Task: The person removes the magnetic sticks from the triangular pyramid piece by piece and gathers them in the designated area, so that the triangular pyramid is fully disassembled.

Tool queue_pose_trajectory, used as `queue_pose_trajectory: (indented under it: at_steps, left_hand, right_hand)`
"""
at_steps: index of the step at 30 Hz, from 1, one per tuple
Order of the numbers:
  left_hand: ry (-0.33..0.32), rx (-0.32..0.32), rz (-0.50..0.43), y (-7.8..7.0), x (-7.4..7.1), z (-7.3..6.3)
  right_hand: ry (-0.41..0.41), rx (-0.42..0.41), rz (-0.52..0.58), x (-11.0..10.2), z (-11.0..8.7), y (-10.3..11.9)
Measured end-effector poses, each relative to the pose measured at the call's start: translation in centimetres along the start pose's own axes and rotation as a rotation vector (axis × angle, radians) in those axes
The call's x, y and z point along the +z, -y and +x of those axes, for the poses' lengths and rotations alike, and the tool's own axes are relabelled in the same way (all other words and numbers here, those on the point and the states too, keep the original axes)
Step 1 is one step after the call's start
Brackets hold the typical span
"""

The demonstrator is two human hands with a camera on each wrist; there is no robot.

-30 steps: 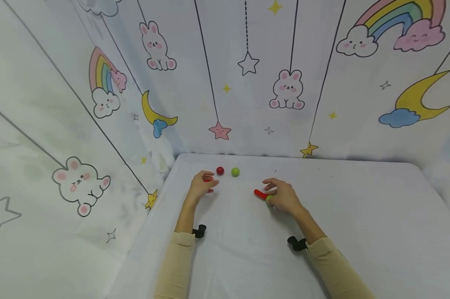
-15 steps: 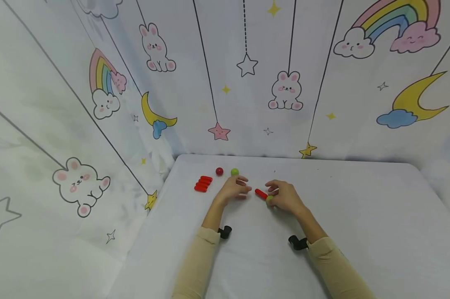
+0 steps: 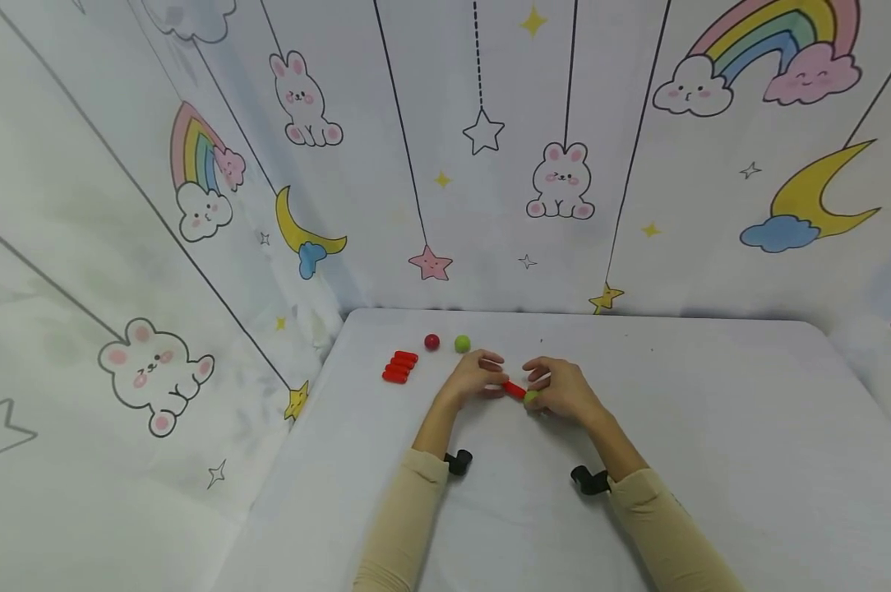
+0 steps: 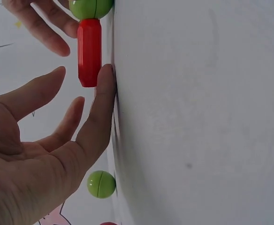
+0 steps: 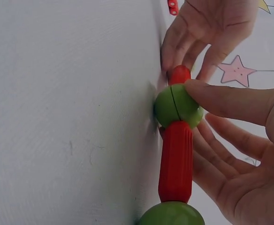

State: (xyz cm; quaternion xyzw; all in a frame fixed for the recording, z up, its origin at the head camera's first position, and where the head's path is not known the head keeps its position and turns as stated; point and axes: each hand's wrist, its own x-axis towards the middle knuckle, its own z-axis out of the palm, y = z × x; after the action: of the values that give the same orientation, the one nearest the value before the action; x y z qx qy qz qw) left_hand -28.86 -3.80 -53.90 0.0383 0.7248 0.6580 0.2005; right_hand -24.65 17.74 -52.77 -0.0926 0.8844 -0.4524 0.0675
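My right hand point(image 3: 564, 389) pinches a green ball point(image 5: 177, 105) between thumb and fingers. A short red rod point(image 4: 89, 51) sticks out of this ball toward my left hand point(image 3: 473, 378). Seen from the right wrist, a second red rod point(image 5: 176, 161) joins the ball on the opposite side and ends at another green ball point(image 5: 172, 214); in the head view my right hand hides that part. One left fingertip point(image 4: 107, 75) lies at the rod's free end, while the left thumb point(image 4: 52, 82) stays apart from it.
Several loose red rods point(image 3: 399, 367) lie side by side at the table's left. Behind them are a red ball point(image 3: 432, 342) and a loose green ball point(image 3: 463, 344). A printed curtain point(image 3: 386, 164) hangs along the far edge of the white table point(image 3: 712, 427).
My left hand has left the row of red rods and moved right, reaching the free end of the joined rod. The right hand has stayed at the green ball.
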Motion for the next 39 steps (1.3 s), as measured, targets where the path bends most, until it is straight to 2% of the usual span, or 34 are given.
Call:
queue_pose_trajectory:
  at_steps: [5, 8, 12, 21, 28, 39]
  left_hand:
    - [-0.001, -0.004, 0.052, 0.5, 0.0, -0.1]
    - [-0.013, 0.016, 0.137, 0.8, -0.1, -0.1]
    - [-0.026, 0.031, 0.174, 0.8, -0.1, -0.3]
    - [0.001, 0.029, 0.138, 0.5, -0.1, -0.6]
    - [-0.043, 0.078, 0.176, 0.2, -0.3, -0.6]
    - [-0.04, 0.055, 0.113, 0.3, -0.9, -0.4]
  right_hand:
    - [0.018, 0.022, -0.012, 0.1, -0.2, 0.1]
    - [0.017, 0.026, -0.024, 0.1, -0.3, 0.0]
    - [0.004, 0.021, -0.035, 0.1, -0.3, -0.1]
    - [-0.01, 0.003, -0.061, -0.1, -0.3, -0.2]
    - [-0.006, 0.003, -0.074, -0.1, -0.2, 0.2]
    - [0.032, -0.002, -0.066, 0.1, -0.3, 1.2]
